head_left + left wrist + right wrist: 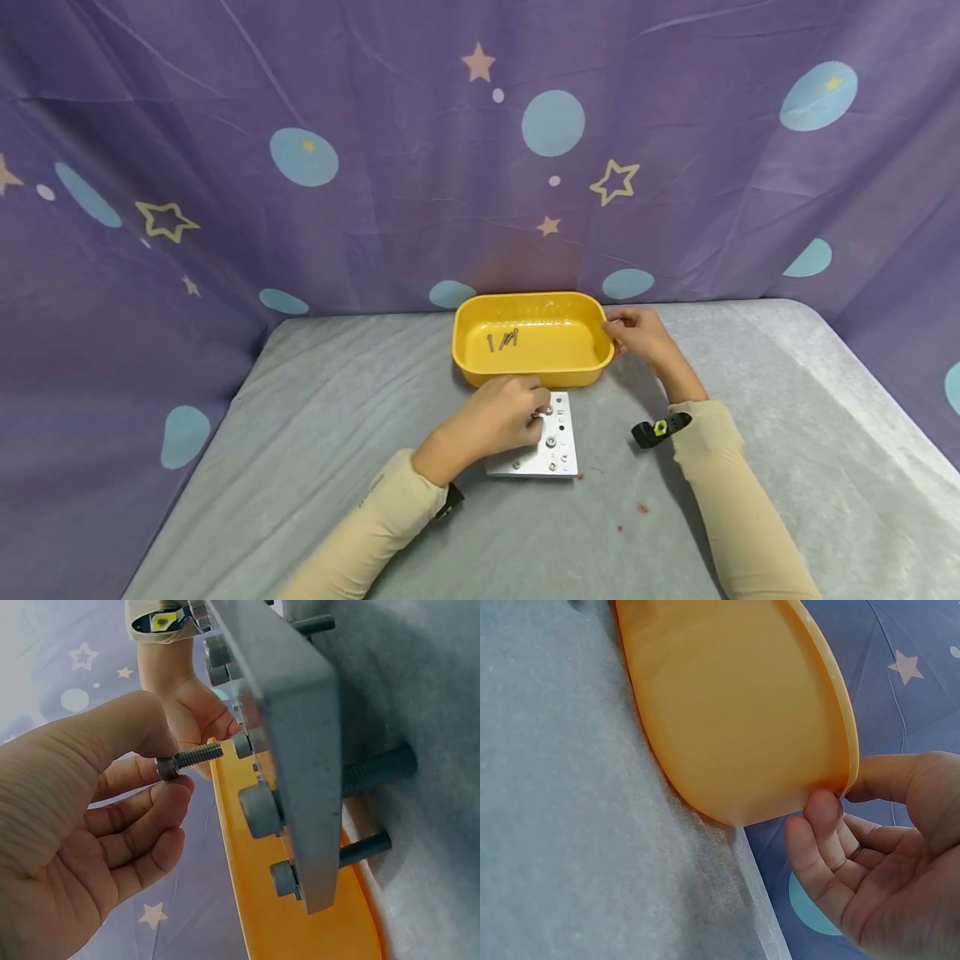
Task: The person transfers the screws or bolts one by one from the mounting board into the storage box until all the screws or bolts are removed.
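Observation:
The left hand is over a silvery metal plate. In the left wrist view the left hand pinches a dark socket-head screw between thumb and forefinger, its threaded end pointing at the face of the plate. Other bolts pass through the plate, their threaded ends sticking out on the far side. The right hand holds the right end of a yellow tray; in the right wrist view the right hand pinches the rim of the tray.
Several small screws lie inside the tray on its left side. The tray stands just behind the plate on a grey cloth-covered table. A purple patterned curtain hangs behind. Small red marks show on the cloth.

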